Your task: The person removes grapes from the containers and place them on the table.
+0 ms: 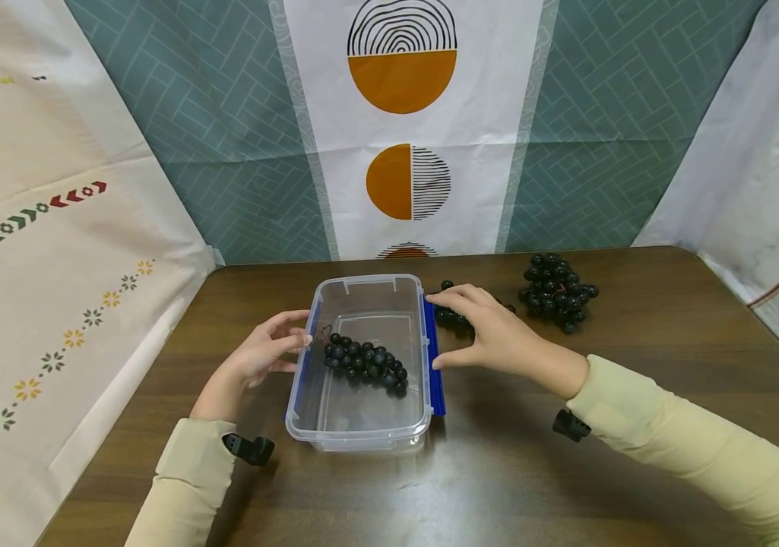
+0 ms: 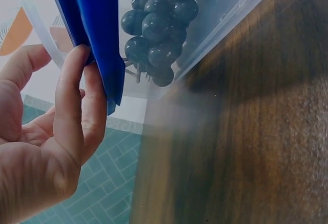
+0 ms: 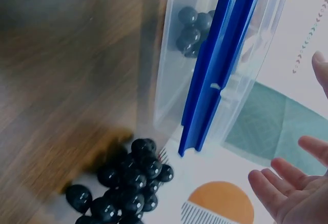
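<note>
Cream cloth (image 1: pixel 54 251) with rows of stitched flowers and arrows hangs at the left, a blue-green cloth (image 1: pixel 239 152) covers the back with a white panel (image 1: pixel 478 114) of orange half-circles down its middle, and a pale cloth (image 1: pixel 758 152) hangs at the right. Below them lies a dark brown wooden surface (image 1: pixel 498 471).

From the left, a pale yellow sleeve (image 1: pixel 187 479) and a black wrist strap (image 1: pixel 248 448) lead to the left hand (image 1: pixel 267 351). Its fingers are slightly bent and parted, the tips touching the left side of a clear plastic box (image 1: pixel 358 435); in the left wrist view, two fingertips rest against the blue left clip (image 2: pixel 100 39). Inside the box lies a bunch of dark grapes (image 1: pixel 365 363), its stem toward the left wall.

Along the box's right side, the blue right clip (image 1: pixel 438 391) slants downward. The right hand (image 1: pixel 488 334) is beside it, thumb and fingers spread wide with nothing held. A second bunch (image 1: pixel 447 317) lies just behind that hand, partly hidden by it, and a third bunch (image 1: pixel 556 292) sits farther right, near the back edge of the surface. Another yellow sleeve (image 1: pixel 690 433) reaches in from the right.
</note>
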Demonstrator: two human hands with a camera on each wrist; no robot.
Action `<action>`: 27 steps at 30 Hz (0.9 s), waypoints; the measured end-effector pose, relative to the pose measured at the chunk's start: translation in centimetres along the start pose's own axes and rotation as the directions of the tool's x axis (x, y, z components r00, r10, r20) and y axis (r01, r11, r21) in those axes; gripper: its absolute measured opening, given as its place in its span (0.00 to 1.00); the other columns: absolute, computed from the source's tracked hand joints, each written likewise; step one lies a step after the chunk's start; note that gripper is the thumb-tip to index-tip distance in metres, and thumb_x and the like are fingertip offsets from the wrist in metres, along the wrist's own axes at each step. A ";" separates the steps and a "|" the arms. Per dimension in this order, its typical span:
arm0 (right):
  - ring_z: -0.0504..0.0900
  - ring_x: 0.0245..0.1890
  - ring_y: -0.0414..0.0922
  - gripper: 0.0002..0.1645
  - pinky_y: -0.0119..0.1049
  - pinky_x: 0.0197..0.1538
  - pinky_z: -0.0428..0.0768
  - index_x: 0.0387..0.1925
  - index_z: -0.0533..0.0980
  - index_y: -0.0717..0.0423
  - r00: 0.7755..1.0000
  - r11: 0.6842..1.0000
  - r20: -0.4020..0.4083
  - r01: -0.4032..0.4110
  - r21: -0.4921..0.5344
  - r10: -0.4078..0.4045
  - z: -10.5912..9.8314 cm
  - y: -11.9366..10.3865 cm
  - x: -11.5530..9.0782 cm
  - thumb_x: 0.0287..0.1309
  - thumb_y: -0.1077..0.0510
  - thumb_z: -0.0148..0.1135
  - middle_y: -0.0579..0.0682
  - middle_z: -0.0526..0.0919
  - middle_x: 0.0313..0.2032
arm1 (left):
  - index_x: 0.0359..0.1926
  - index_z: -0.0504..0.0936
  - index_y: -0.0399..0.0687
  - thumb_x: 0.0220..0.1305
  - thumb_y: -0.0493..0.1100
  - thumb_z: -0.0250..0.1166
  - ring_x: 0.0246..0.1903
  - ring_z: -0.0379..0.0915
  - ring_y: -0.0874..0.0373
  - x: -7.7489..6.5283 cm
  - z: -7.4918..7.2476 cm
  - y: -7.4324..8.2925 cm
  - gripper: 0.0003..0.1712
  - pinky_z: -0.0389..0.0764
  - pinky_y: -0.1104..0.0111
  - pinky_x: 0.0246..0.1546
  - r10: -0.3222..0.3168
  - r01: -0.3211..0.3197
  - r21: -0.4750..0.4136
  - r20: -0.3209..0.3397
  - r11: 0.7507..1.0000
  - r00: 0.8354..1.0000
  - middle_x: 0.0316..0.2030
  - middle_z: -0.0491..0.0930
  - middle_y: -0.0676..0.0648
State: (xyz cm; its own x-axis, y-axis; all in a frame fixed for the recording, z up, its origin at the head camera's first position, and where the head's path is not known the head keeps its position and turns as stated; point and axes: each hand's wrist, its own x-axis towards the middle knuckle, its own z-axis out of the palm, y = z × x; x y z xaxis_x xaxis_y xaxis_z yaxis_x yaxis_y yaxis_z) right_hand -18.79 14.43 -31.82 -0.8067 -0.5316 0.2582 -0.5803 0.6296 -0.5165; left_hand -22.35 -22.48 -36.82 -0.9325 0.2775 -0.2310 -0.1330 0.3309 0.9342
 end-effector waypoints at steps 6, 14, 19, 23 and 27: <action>0.66 0.60 0.53 0.51 0.53 0.57 0.72 0.66 0.66 0.51 1.000 1.000 0.018 0.018 -0.005 -0.018 0.7 -0.9 0.5 0.39 0.42 0.76 0.55 0.68 0.61 | 0.71 0.55 0.46 0.66 0.42 0.60 0.42 0.75 0.58 0.0 -0.2 0.0 0.36 0.82 0.64 0.37 0.002 -0.001 -0.009 0.016 1.000 1.000 0.52 0.70 0.41; 0.68 0.59 0.53 0.49 0.52 0.57 0.73 0.66 0.67 0.51 0.998 1.000 0.054 0.021 -0.008 -0.021 1.8 -2.0 1.2 0.41 0.43 0.76 0.56 0.68 0.61 | 0.71 0.56 0.48 0.65 0.42 0.60 0.42 0.75 0.57 0.3 -0.1 -0.6 0.36 0.82 0.62 0.38 -0.005 0.006 -0.043 0.023 0.999 1.000 0.50 0.70 0.42; 0.67 0.60 0.53 0.50 0.51 0.57 0.73 0.67 0.65 0.49 0.995 1.000 0.103 0.011 0.004 -0.012 2.6 -2.7 1.8 0.43 0.43 0.75 0.55 0.67 0.62 | 0.71 0.55 0.48 0.66 0.42 0.60 0.43 0.75 0.57 0.2 -0.1 -1.0 0.36 0.81 0.62 0.39 -0.012 0.013 -0.054 0.021 0.998 1.000 0.51 0.70 0.42; 0.67 0.60 0.52 0.51 0.50 0.57 0.73 0.68 0.64 0.48 0.991 1.000 0.131 0.009 0.020 -0.011 3.3 -3.2 2.3 0.43 0.44 0.75 0.54 0.67 0.61 | 0.71 0.55 0.49 0.66 0.43 0.60 0.44 0.75 0.56 0.2 -0.2 -1.1 0.36 0.81 0.62 0.39 -0.013 0.014 -0.046 0.017 0.999 1.000 0.52 0.69 0.40; 0.67 0.59 0.52 0.51 0.50 0.57 0.73 0.68 0.63 0.49 0.990 0.999 0.143 0.007 0.035 -0.012 3.9 -3.5 2.7 0.43 0.44 0.75 0.54 0.67 0.61 | 0.71 0.55 0.50 0.66 0.44 0.60 0.45 0.74 0.55 0.2 -0.2 -0.9 0.36 0.81 0.62 0.40 -0.014 0.015 -0.038 0.021 0.999 1.000 0.54 0.69 0.39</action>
State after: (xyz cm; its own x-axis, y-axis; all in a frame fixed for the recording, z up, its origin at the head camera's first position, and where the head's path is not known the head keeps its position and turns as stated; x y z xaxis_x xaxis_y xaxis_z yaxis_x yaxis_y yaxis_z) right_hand -18.52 8.58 -32.48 -0.7751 -0.6150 0.1449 -0.5820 0.6057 -0.5426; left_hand -22.54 -22.89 -37.62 -0.9231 0.2920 -0.2500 -0.1597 0.3003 0.9404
